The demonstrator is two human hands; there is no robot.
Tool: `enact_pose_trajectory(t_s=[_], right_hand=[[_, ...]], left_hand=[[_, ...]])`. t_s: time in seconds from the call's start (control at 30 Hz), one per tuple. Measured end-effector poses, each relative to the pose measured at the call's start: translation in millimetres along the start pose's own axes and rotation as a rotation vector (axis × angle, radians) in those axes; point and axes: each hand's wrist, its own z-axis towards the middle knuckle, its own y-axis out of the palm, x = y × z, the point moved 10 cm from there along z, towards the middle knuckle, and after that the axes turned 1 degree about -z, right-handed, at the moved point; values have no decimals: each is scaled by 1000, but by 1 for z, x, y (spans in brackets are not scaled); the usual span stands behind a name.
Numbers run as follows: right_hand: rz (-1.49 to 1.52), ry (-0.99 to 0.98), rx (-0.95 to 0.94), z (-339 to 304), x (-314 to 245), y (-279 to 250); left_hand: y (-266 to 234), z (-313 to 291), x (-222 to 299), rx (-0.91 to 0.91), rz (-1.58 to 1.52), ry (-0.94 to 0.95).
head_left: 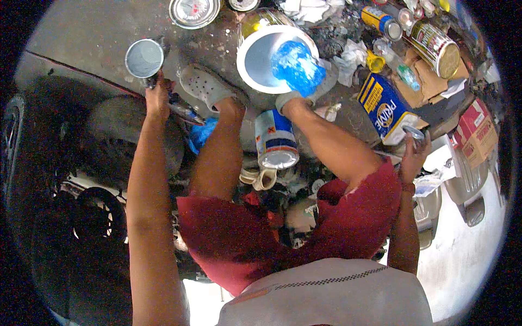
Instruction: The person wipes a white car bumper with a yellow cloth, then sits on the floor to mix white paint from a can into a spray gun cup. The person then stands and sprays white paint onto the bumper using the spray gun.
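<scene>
My left hand (pixel 157 98) is closed under an open round cup (pixel 144 58) with grey liquid in it. Dark parts below the cup look like a spray gun's body, mostly hidden by my fingers. In my right hand (pixel 416 157) a small round greyish lid (pixel 414 132) is gripped by the fingertips, beside a rectangular blue, yellow and white tin (pixel 385 108). Between and beyond my feet stands a white bucket (pixel 251 61) with a crumpled blue plastic bag (pixel 298 68) over its right side. Nearer me is a white and blue can (pixel 276 139).
A round paint can (pixel 194 12) stands at the far left. To the right lie a yellow-labelled can (pixel 381 23), a large tin (pixel 434 49), a yellow funnel (pixel 375 61), crumpled paper (pixel 352 61) and a red-brown box (pixel 477 133). A dark vehicle body (pixel 65 130) runs along the left.
</scene>
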Motion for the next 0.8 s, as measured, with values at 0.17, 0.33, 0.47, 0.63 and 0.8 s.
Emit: enact_pose_trajectory(t_s=[0.17, 0.33, 0.47, 0.63, 0.8], right_hand=[[202, 3, 221, 24, 40, -6], [255, -122, 307, 25, 65, -4], [248, -138, 525, 15, 106, -2], [474, -37, 612, -4, 163, 26], [476, -96, 624, -22, 169, 45]], left_hand=[[17, 48, -8, -57, 284, -106], [42, 53, 21, -181, 186, 107], [46, 65, 12, -265, 125, 15], [38, 66, 27, -252, 239, 170], [21, 49, 42, -76, 488, 168]])
